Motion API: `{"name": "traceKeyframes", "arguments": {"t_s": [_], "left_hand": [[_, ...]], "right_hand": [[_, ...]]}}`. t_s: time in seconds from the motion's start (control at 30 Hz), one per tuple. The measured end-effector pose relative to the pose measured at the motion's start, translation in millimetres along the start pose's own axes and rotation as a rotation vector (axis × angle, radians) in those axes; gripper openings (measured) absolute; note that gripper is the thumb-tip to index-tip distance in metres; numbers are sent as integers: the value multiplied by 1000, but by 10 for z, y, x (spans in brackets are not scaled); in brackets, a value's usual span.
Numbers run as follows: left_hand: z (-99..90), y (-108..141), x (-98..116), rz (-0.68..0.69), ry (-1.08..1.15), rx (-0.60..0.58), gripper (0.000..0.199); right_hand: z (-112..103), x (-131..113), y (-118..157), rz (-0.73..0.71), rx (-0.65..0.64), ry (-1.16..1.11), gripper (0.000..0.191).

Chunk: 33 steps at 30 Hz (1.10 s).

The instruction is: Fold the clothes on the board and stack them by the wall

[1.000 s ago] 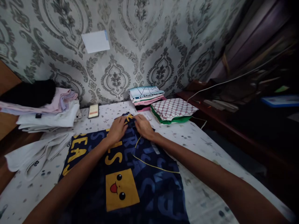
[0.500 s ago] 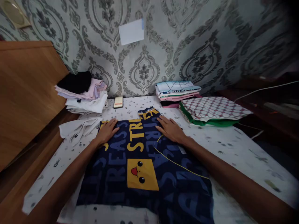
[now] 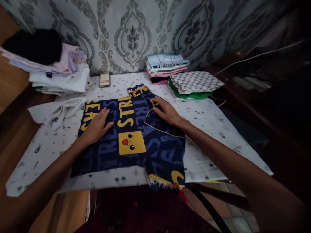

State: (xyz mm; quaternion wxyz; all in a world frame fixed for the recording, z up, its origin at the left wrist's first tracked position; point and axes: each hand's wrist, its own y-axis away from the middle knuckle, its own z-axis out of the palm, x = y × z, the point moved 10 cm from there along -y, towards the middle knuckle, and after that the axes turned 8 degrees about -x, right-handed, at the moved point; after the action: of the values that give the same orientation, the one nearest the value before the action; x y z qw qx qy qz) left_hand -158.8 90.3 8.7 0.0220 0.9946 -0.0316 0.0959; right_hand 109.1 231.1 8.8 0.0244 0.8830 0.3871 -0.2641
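Note:
A navy shirt (image 3: 131, 118) with yellow and blue lettering and a yellow square face print lies spread sideways, its neckline to the right. My left hand (image 3: 97, 126) rests on the part of the shirt left of the face print, fingers apart. On the upper right part of the shirt, near the yellow-trimmed collar, lies my right hand (image 3: 166, 111), its fingers spread. Neither hand grips anything.
A patterned white cloth (image 3: 204, 129) covers the table. Folded clothes (image 3: 70, 77) are piled at the back left, with a crumpled white garment (image 3: 65, 111) in front. Another folded stack (image 3: 167, 69) and a checked cloth (image 3: 196, 84) stand back right, beyond a small card (image 3: 105, 80).
The view has tilted down and shifted, showing the table's front edge. My left hand has moved inward from the shirt's upper edge; my right hand stays near the collar.

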Motion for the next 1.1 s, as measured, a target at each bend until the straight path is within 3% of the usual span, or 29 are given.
{"name": "traceKeyframes", "arguments": {"t_s": [0.1, 0.27, 0.37, 0.47, 0.6, 0.7, 0.83, 0.9, 1.0, 1.1], "left_hand": [[178, 325, 141, 29, -33, -46, 65], [128, 676, -253, -66, -85, -1, 62], [84, 770, -426, -90, -73, -17, 60], [54, 821, -450, -96, -71, -4, 59], [32, 836, -413, -84, -83, 40, 57], [-19, 767, -404, -48, -80, 91, 53], [-151, 450, -483, -20, -27, 129, 49], [-248, 184, -551, -14, 6, 124, 48], [-382, -281, -709, -42, 56, 64, 45], [-464, -683, -924, -127, 61, -6, 44]], "right_hand": [[63, -174, 455, -14, -63, 64, 51], [13, -340, 1163, 75, -51, 68, 44], [42, -596, 1528, 36, -84, 3, 41], [129, -866, 1833, -88, -173, -70, 38], [15, -869, 1971, -122, -129, -82, 32], [-175, -773, 1745, -135, -36, -77, 27], [-422, -462, 969, -67, 73, -127, 25], [-490, -192, 451, 37, 81, -145, 25], [-466, 376, -238, 384, 35, -213, 21], [-340, 630, -771, 508, -37, -291, 20]]}}
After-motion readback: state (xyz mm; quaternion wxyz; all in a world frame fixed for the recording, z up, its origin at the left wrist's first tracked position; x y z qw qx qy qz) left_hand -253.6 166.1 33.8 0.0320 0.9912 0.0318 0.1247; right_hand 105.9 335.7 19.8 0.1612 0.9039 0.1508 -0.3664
